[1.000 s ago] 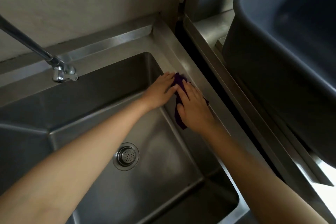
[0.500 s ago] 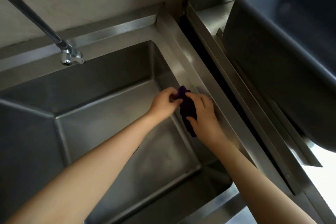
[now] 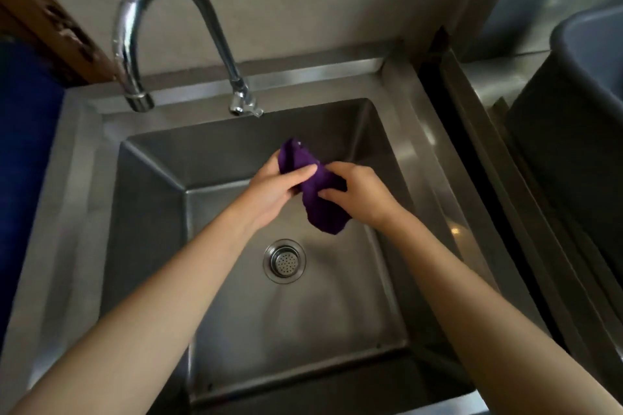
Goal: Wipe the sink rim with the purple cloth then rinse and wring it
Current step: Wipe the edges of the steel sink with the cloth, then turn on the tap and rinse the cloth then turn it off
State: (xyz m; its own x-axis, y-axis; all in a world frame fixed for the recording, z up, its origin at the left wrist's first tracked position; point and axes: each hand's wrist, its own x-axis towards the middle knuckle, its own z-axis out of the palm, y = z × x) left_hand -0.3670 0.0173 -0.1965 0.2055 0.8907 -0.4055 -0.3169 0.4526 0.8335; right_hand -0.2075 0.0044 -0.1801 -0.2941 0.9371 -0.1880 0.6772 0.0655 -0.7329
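The purple cloth hangs bunched over the middle of the steel sink basin, held between both hands. My left hand pinches its upper part, with a corner poking up above the fingers. My right hand grips the cloth's right side, and a loose flap dangles below. The sink rim runs around the basin; both hands are off it. The curved chrome tap stands behind, its spout to the left of the cloth. No water runs from it.
A round drain strainer sits in the basin floor below the cloth. A large dark grey tub stands on the steel counter to the right. A dark blue object fills the left edge.
Both hands lifted the cloth off the right rim and carried it left over the middle of the basin. The view swung left, bringing the whole tap and drain into sight.
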